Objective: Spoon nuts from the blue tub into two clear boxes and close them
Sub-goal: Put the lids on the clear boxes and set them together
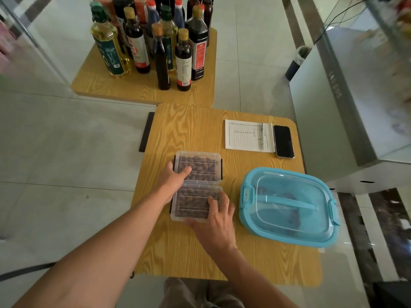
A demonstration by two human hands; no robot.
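Note:
Two clear boxes with lids on and nuts inside stand one behind the other on the wooden table [200,130]. My left hand [174,177] grips the near left corner of the far box [201,166], thumb on its lid. My right hand [216,221] holds the near box [193,203] at its front right corner, fingers spread over the lid. The blue tub [287,206] sits to the right with its clear lid on and latched; a few dark nuts show through it.
A lined notepad [246,135] with a pen on it and a black phone [283,141] lie at the table's far right. A second wooden table [142,90] behind carries several oil and sauce bottles. A grey cabinet [347,107] stands at the right.

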